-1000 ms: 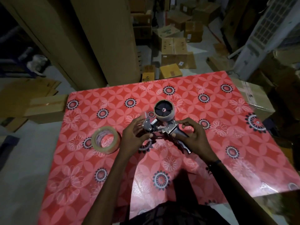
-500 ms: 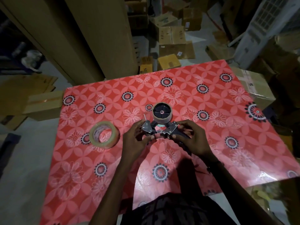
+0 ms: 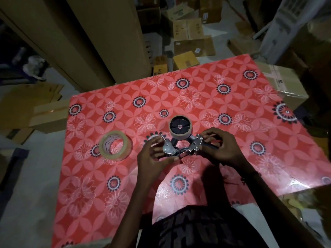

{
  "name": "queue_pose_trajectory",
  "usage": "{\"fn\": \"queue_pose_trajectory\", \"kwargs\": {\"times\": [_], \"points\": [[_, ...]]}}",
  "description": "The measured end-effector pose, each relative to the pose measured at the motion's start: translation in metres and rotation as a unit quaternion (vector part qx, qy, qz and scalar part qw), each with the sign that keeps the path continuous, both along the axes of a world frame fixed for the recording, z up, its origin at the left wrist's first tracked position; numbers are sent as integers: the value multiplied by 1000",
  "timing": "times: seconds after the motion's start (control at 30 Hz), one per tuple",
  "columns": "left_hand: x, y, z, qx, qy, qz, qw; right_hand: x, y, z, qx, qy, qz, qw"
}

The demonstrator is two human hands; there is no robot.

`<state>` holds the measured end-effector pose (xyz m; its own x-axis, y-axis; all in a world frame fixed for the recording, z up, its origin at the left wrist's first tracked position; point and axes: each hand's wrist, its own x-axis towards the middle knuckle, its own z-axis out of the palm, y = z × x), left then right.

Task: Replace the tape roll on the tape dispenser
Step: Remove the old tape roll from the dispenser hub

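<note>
A metal tape dispenser is held just above the red flowered table, between both hands. On its black hub sits a nearly bare cardboard core, facing up. My left hand grips the dispenser's roller end. My right hand grips its handle end, and most of the handle is hidden under the fingers. A full roll of clear tape lies flat on the table to the left of my left hand, apart from it.
Tall cardboard sheets stand behind the table's far left. Several cardboard boxes lie on the floor beyond the table, with another box at its right edge. A flat box is by the left edge.
The dispenser has turned so its body lies more level across both hands, with the core farther from me. Both hands have kept hold of it. The clear roll has not moved.
</note>
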<state>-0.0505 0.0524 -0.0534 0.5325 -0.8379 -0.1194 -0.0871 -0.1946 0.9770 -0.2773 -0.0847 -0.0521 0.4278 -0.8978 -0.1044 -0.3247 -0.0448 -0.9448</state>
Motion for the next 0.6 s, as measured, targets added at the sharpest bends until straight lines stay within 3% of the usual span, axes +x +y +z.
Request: {"fn": "queue_pose_trajectory", "kwargs": {"times": [0.3, 0.6], "points": [[17, -47, 10, -6, -147, 37, 988, 39, -18, 9, -19, -6, -100, 995], [19, -99, 0, 51, -182, -17, 982, 82, -29, 1, -52, 141, -89, 985]]}}
